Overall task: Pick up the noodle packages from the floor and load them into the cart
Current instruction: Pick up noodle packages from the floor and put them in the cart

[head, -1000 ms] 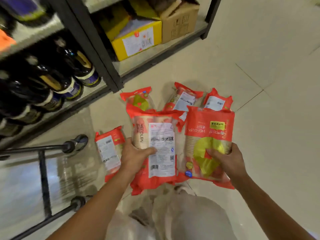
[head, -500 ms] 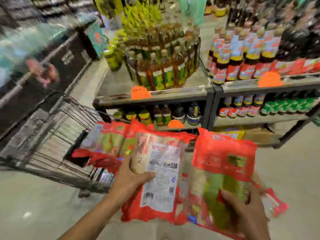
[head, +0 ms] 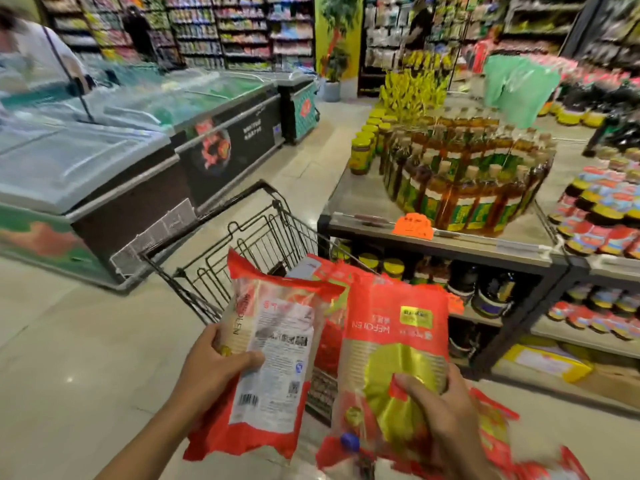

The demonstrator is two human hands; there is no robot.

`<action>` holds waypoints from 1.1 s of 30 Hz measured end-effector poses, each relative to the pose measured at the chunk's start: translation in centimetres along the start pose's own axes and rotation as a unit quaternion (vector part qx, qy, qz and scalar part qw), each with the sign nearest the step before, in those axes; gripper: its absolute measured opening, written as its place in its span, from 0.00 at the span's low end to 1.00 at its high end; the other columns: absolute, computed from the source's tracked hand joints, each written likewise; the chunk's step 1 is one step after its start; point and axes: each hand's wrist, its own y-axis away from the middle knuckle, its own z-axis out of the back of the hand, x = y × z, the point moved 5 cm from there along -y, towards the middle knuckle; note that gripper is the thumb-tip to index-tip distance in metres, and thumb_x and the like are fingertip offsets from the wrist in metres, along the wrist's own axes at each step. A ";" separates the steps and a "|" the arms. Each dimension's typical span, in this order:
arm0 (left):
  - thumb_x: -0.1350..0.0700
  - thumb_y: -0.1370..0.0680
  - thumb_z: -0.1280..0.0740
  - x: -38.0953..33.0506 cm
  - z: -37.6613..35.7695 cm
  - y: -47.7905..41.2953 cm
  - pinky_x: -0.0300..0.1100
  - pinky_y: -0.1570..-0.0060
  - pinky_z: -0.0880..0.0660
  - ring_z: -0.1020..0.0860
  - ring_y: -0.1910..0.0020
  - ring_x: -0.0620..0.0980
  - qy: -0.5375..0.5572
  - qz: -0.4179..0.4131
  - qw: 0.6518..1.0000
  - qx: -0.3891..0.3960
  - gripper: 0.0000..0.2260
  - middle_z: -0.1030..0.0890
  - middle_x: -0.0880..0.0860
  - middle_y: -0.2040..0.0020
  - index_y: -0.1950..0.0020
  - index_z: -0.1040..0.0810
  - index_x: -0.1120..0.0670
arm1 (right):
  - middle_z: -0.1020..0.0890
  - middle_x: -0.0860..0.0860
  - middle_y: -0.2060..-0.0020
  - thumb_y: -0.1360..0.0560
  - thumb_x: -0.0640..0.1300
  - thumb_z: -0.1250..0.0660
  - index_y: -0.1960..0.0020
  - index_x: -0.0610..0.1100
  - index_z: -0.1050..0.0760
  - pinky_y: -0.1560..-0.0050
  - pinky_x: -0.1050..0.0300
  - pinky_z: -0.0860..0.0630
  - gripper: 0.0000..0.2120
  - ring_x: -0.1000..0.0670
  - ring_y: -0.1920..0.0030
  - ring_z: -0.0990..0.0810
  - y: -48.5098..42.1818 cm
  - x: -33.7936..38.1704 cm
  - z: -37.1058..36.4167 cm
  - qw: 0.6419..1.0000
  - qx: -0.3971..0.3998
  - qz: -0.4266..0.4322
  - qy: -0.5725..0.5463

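My left hand (head: pixel 214 372) grips a red noodle package (head: pixel 273 358) with its white label side facing me. In my right hand (head: pixel 440 420) is a second red noodle package (head: pixel 394 344), front side up, with a gold-green circle on it. Both packages are held upright just in front of the black wire cart (head: pixel 256 237), which stands on the floor ahead of me. Other red packages (head: pixel 325 271) lie inside the cart, partly hidden behind the two I hold. More red packages (head: pixel 498 427) show blurred at the lower right, on the floor by my right hand.
A shelf unit (head: pixel 440 244) with bottles and jars stands right of the cart. Chest freezers (head: pixel 114 174) line the left side. A person (head: pixel 34 53) stands at the far left behind the freezers. Tiled floor (head: pixel 69 358) lies open at the lower left.
My view has swung up from the floor to the cart and aisle. Both hands kept their packages and carried them up toward the cart.
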 end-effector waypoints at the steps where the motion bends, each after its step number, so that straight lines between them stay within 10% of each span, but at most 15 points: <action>1: 0.60 0.36 0.17 0.2 1.4 -1.7 0.53 0.60 0.16 0.12 0.59 0.54 0.007 -0.006 1.000 0.006 0.30 0.13 0.55 0.49 0.39 0.25 0.54 | 0.13 0.45 0.51 0.39 0.43 0.16 0.41 0.47 0.22 0.53 0.47 0.19 0.29 0.43 0.54 0.14 -0.2 0.4 -2.1 1.000 0.002 0.004 -0.006; 9: 0.52 0.40 0.16 2.1 10.9 -15.5 0.58 0.53 0.15 0.12 0.55 0.55 0.035 0.020 0.997 0.064 0.31 0.13 0.53 0.47 0.40 0.24 0.50 | 0.13 0.47 0.51 0.60 0.65 0.15 0.42 0.55 0.23 0.49 0.34 0.17 0.48 0.41 0.52 0.13 -0.4 -0.7 -16.0 0.996 -0.080 -0.041 -0.011; 15: 0.62 0.31 0.20 1.1 9.7 -24.9 0.48 0.66 0.16 0.12 0.60 0.56 0.037 0.032 0.991 0.127 0.23 0.14 0.57 0.48 0.39 0.25 0.55 | 0.14 0.48 0.51 0.59 0.62 0.15 0.46 0.59 0.26 0.47 0.36 0.18 0.43 0.43 0.52 0.13 -0.9 -0.9 -19.3 0.987 -0.143 -0.068 0.016; 27: 0.61 0.31 0.20 -0.4 -3.6 -44.0 0.57 0.54 0.15 0.12 0.59 0.56 -0.043 0.093 0.976 0.192 0.23 0.13 0.56 0.52 0.42 0.25 0.54 | 0.21 0.55 0.49 0.33 0.49 0.19 0.34 0.51 0.34 0.46 0.48 0.24 0.34 0.48 0.49 0.21 -19.9 -2.2 -23.4 0.981 -0.144 -0.121 0.052; 33: 0.45 0.47 0.17 4.5 -11.8 -54.2 0.60 0.52 0.15 0.12 0.55 0.57 -0.106 0.129 0.962 0.216 0.41 0.13 0.57 0.47 0.37 0.24 0.54 | 0.18 0.49 0.43 0.41 0.58 0.18 0.34 0.49 0.32 0.43 0.43 0.21 0.41 0.44 0.46 0.18 -30.7 -5.8 -24.9 0.965 -0.159 -0.195 0.080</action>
